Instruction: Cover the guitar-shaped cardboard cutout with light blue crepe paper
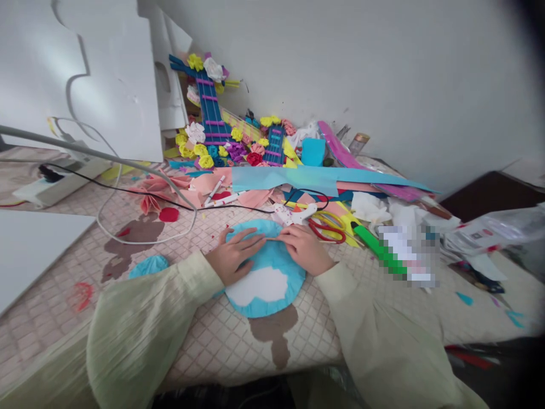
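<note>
A round disc (293, 287) wrapped in light-blue crepe paper, with a white patch (259, 287) showing through, lies on the table in front of me. My left hand (236, 255) rests flat on the disc's upper left, its fingers stretched out toward the right. At the disc's upper right, my right hand (306, 247) is closed, with thumb and fingers pinching a thin tan stick (272, 239). The stick's tip points at my left fingertips. Just beyond my right hand lies a white glue gun (304, 213), beside red-and-yellow scissors (327, 227).
Paper-flower guitar shapes (213, 113) lean against the wall. Blue crepe strips (281, 179) and pink scraps (155, 190) lie behind the disc. A white cable (147, 242) loops across the left side, near a power strip (59, 182). A green marker-like tube (378, 250) lies right.
</note>
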Tool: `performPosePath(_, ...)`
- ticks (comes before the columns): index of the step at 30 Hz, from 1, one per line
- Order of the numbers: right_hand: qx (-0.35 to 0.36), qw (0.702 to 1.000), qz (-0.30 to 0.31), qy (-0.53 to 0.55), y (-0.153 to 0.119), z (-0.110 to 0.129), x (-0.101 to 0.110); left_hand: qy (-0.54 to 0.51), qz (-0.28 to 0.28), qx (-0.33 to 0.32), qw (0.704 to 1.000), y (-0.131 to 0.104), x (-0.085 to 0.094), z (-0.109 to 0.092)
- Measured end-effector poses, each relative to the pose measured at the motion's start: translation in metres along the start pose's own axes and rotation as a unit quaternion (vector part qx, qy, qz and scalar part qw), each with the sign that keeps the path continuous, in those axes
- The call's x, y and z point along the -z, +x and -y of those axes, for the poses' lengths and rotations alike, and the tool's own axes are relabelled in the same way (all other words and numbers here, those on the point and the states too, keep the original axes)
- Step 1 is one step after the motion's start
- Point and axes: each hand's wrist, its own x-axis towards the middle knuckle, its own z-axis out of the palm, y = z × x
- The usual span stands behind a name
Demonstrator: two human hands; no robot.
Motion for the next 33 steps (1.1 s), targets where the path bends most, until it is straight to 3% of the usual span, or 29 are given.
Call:
performPosePath(14, 0.026, 1.0, 0.016, -0.009, -0.003, 0.004, 0.002, -0.064, 0.0, 0.04, 0.997, 0.006, 0.005, 0.001)
performPosePath(22, 0.03, 0.998, 0.046, 0.005, -0.005, 0.01, 0.009, -0.013, -0.025, 0.047, 0.999, 0.005, -0.002, -0.001)
performPosePath(33, 0.03, 0.997, 0.072, 0.015, -0.009, 0.01, 0.01, 0.001, -0.051, 0.038, 0.998, 0.002, 0.007, -0.006)
